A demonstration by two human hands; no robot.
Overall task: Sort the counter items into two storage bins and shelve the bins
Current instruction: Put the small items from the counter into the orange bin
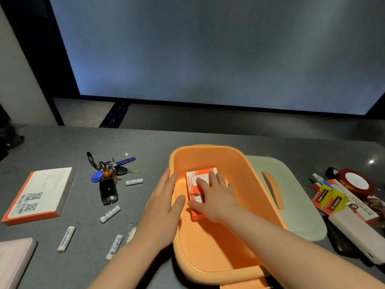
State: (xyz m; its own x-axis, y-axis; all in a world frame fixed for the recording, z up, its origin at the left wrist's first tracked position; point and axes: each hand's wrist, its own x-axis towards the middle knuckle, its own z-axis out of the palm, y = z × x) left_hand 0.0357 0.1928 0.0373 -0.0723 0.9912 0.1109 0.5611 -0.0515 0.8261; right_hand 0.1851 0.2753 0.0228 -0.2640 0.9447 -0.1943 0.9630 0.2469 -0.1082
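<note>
An orange plastic bin stands on the grey counter in front of me. Inside it lies a small orange-and-white box. My right hand reaches into the bin and rests on that box, fingers spread over its top and thumb at its near edge. My left hand lies flat against the bin's left wall, thumb hooked over the rim. Left of the bin are several white batteries, a bunch of keys with a car fob and a larger orange-edged white box.
A pale green lid with an orange handle lies right of the bin. Beyond it sit a red-and-yellow battery pack, a red tape roll, a small tube and a white flat device. A pink object is at the bottom left.
</note>
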